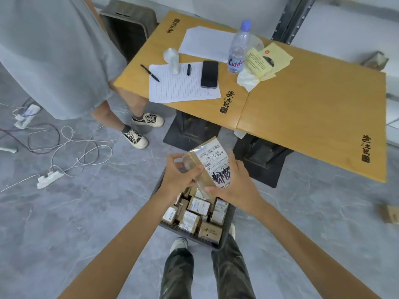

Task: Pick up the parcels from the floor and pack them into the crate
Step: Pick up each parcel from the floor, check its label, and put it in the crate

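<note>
The person is holding a brown cardboard parcel [212, 167], which has a white shipping label and a black scrawl on it, in both hands. It is hanging directly above the dark plastic crate [228, 221], which is sitting on the grey floor just in front of the person's feet. The left grip [180, 176] is curling fingers and thumb round the parcel's glossy left end. The right grip [234, 184] is cupping the lower right side, with its thumb lying along the near edge. Both grips are closed on this one parcel and are carrying nothing else.

The step in hand appears to be setting the parcel down into the crate. The small labelled cardboard boxes [198, 207] are lying packed side by side and covering the bottom wherever it shows. The held parcel looks larger than any gap between them, so it will probably be resting on top of them. To place it well, the person should be turning it flat, label up, and lowering it level instead of dropping it. The fingers should be sliding out from under it last.

Another small brown cardboard box [389, 214] is lying on the floor well off to the right, apparently waiting to be collected.
</note>
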`<state>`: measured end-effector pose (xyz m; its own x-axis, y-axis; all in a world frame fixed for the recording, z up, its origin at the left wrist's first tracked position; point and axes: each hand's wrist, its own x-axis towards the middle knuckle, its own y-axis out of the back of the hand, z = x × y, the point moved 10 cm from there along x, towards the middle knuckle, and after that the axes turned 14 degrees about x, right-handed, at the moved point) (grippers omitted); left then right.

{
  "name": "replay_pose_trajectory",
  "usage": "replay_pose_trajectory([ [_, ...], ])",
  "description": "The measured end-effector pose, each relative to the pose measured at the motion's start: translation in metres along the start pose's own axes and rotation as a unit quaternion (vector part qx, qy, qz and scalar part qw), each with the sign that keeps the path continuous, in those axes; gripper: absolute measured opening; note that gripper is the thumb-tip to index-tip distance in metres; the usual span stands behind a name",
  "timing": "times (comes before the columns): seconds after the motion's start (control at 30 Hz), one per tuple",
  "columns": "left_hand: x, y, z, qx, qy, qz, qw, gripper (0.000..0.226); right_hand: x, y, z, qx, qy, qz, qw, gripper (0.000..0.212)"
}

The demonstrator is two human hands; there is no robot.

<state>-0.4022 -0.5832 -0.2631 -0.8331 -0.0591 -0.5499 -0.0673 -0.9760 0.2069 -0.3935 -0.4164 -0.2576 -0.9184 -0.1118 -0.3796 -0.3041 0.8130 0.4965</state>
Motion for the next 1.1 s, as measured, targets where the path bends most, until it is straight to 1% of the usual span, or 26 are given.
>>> replay_pose_trajectory([
  [0.03, 0.001, 0.003, -0.005, 0.004, -0.001, -0.012, 1.0, 0.056, -0.004, -0.006, -0.002, -0.021, -0.001, 0.011, 1.0, 0.125],
  [0.1, 0.005, 0.009, -0.016, 0.017, 0.003, -0.029, 0.999, 0.059, -0.009, -0.019, -0.003, -0.051, -0.019, 0.027, 0.998, 0.127],
  [0.2, 0.013, 0.016, -0.035, 0.055, 0.005, -0.049, 0.997, 0.063, -0.01, -0.036, 0.0, -0.076, -0.039, 0.05, 0.995, 0.12],
  [0.27, 0.023, 0.017, -0.05, 0.096, 0.008, -0.067, 0.993, 0.06, -0.006, -0.042, 0.008, -0.074, -0.042, 0.064, 0.994, 0.115],
  [0.33, 0.035, 0.012, -0.066, 0.134, 0.009, -0.094, 0.986, 0.051, 0.002, -0.048, 0.025, -0.071, -0.045, 0.063, 0.995, 0.113],
  [0.4, 0.051, 0.004, -0.086, 0.175, 0.006, -0.124, 0.977, 0.04, 0.014, -0.057, 0.054, -0.056, -0.058, 0.056, 0.995, 0.111],
  [0.47, 0.074, -0.006, -0.115, 0.229, 0.006, -0.15, 0.962, 0.036, 0.027, -0.066, 0.092, -0.036, -0.08, 0.063, 0.994, 0.107],
  [0.53, 0.1, -0.015, -0.156, 0.265, 0.015, -0.158, 0.951, 0.031, 0.039, -0.077, 0.141, -0.009, -0.12, 0.081, 0.989, 0.104],
  [0.6, 0.122, -0.024, -0.205, 0.302, 0.026, -0.156, 0.94, 0.034, 0.047, -0.092, 0.195, 0.02, -0.165, 0.103, 0.981, 0.103],
  [0.7, 0.148, -0.044, -0.278, 0.376, 0.031, -0.169, 0.91, 0.03, 0.056, -0.123, 0.275, 0.04, -0.215, 0.11, 0.97, 0.102],
  [0.77, 0.165, -0.06, -0.322, 0.422, 0.022, -0.18, 0.888, 0.027, 0.065, -0.148, 0.317, 0.03, -0.233, 0.087, 0.968, 0.101],
  [0.83, 0.186, -0.079, -0.359, 0.475, 0.003, -0.188, 0.86, 0.029, 0.075, -0.172, 0.356, 0.009, -0.244, 0.061, 0.968, 0.105],
  [0.9, 0.206, -0.098, -0.386, 0.521, -0.022, -0.185, 0.833, 0.037, 0.084, -0.191, 0.388, -0.008, -0.245, 0.045, 0.969, 0.105],
  [1.0, 0.237, -0.126, -0.418, 0.576, -0.06, -0.168, 0.798, 0.055, 0.098, -0.214, 0.425, -0.03, -0.224, 0.032, 0.974, 0.108],
  [1.03, 0.248, -0.133, -0.428, 0.597, -0.07, -0.162, 0.783, 0.06, 0.103, -0.22, 0.436, -0.042, -0.212, 0.027, 0.976, 0.108],
  [1.1, 0.27, -0.147, -0.442, 0.651, -0.105, -0.144, 0.738, 0.066, 0.112, -0.228, 0.454, -0.073, -0.19, 0.018, 0.979, 0.111],
])
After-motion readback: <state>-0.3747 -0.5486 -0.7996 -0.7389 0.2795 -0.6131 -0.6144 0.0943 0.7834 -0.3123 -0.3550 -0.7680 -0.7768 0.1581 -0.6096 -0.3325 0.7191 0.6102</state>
